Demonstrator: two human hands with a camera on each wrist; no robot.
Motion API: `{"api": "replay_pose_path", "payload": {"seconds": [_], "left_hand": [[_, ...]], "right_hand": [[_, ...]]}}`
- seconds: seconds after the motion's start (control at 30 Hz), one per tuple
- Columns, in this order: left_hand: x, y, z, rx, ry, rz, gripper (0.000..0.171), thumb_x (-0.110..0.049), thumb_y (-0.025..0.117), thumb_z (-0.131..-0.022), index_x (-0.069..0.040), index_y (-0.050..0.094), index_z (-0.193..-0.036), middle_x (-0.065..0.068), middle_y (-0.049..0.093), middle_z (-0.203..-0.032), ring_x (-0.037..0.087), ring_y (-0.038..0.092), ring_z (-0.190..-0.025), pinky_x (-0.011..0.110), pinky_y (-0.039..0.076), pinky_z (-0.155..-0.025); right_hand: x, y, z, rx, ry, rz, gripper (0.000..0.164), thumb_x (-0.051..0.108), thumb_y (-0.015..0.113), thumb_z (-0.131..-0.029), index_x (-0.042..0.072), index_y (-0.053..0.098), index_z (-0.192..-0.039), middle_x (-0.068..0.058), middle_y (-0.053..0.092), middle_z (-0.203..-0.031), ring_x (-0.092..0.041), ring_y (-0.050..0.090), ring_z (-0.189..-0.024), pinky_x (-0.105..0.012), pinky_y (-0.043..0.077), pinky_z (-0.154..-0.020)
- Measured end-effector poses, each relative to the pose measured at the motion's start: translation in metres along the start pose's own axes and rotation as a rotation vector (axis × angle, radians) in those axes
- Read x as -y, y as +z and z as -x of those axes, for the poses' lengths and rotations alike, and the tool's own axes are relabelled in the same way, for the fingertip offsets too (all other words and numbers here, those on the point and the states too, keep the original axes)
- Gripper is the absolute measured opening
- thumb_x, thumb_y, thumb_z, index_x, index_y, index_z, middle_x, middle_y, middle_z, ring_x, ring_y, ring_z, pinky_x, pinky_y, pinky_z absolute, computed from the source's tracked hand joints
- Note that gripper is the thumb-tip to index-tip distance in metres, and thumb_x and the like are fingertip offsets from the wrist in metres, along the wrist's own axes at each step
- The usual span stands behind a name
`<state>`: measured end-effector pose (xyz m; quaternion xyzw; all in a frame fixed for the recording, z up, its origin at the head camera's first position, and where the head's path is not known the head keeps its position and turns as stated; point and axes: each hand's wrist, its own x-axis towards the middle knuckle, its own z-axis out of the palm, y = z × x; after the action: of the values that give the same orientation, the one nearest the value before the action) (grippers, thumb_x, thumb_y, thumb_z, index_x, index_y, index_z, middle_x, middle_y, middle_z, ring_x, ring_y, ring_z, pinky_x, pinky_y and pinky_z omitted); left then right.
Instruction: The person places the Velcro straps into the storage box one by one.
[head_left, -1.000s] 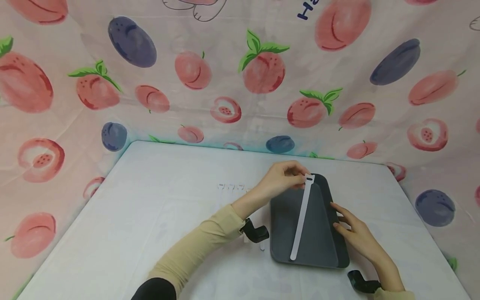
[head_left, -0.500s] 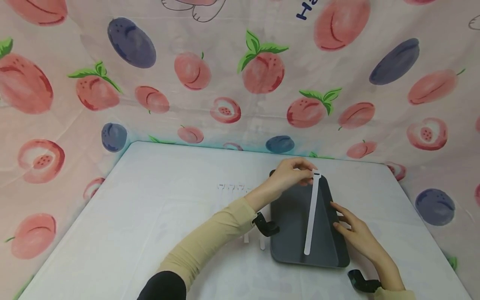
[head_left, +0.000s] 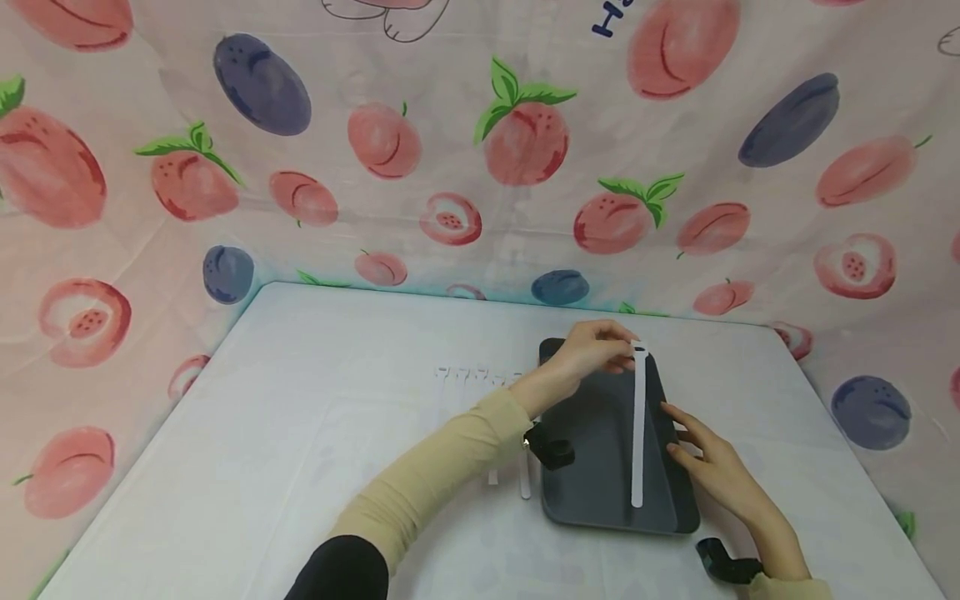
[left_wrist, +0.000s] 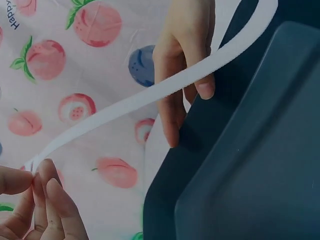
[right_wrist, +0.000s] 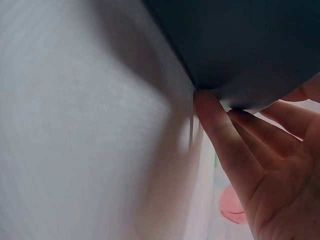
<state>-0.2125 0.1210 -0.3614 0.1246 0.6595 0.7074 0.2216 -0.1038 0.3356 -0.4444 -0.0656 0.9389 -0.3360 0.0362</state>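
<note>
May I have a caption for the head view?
Left hand pinches a white strip over a gray tray; right hand touches its edge.

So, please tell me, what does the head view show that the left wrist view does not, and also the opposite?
Only the head view: loose strips on the table, beside the dark tray.

Only the left wrist view: the full word "Happy" on the patterned cloth.

Both: the left hand pinching a white strip, the right hand touching the tray's edge.
</note>
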Motion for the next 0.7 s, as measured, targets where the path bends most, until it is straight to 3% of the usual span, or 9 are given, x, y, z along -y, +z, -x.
{"api": "replay_pose_path", "payload": {"seconds": [0.1,0.27,0.43,0.57,0.7], "left_hand": [[0.003,0.004,-0.005,-0.011,-0.02,0.013,0.014,-0.007,0.059,-0.085,-0.005,0.067,-0.097,0.011,0.068,-0.08,0.011,0.064,-0.066,0.034,0.055,-0.074],[0.009,0.012,-0.012,-0.024,-0.043,0.034,0.016,-0.008,0.06,-0.085,-0.003,0.067,-0.098,0.006,0.067,-0.073,0.02,0.067,-0.071,0.031,0.055,-0.069],[0.014,0.019,-0.017,-0.051,-0.056,0.05,0.014,-0.006,0.06,-0.084,-0.002,0.068,-0.095,0.001,0.064,-0.068,0.013,0.063,-0.061,0.032,0.055,-0.068],[0.017,0.022,-0.02,-0.068,-0.067,0.06,0.014,-0.005,0.06,-0.083,-0.001,0.067,-0.094,0.007,0.066,-0.071,0.007,0.059,-0.056,0.03,0.054,-0.066],[0.021,0.023,-0.023,-0.097,-0.087,0.067,0.014,-0.005,0.06,-0.083,0.0,0.068,-0.094,0.014,0.069,-0.081,0.013,0.062,-0.06,0.028,0.053,-0.063]], "right_hand": [[-0.001,0.0,0.0,-0.005,-0.009,0.0,0.055,0.022,0.05,-0.093,0.015,0.029,-0.143,-0.021,0.034,-0.144,-0.046,0.048,-0.116,-0.057,0.047,-0.083],[-0.003,0.0,0.001,-0.014,-0.022,0.003,0.055,0.022,0.051,-0.093,0.016,0.029,-0.143,-0.021,0.035,-0.143,-0.045,0.049,-0.115,-0.055,0.048,-0.082],[-0.002,0.0,0.001,-0.009,-0.019,0.003,0.055,0.025,0.05,-0.093,0.018,0.028,-0.143,-0.021,0.034,-0.143,-0.045,0.049,-0.116,-0.057,0.046,-0.083],[-0.001,0.0,0.001,-0.004,-0.009,0.007,0.055,0.027,0.049,-0.094,0.019,0.027,-0.144,-0.021,0.034,-0.144,-0.045,0.048,-0.116,-0.059,0.045,-0.083],[-0.002,0.0,0.001,-0.003,-0.014,-0.003,0.055,0.027,0.049,-0.094,0.019,0.027,-0.144,-0.021,0.034,-0.144,-0.045,0.048,-0.116,-0.058,0.046,-0.083]]}}
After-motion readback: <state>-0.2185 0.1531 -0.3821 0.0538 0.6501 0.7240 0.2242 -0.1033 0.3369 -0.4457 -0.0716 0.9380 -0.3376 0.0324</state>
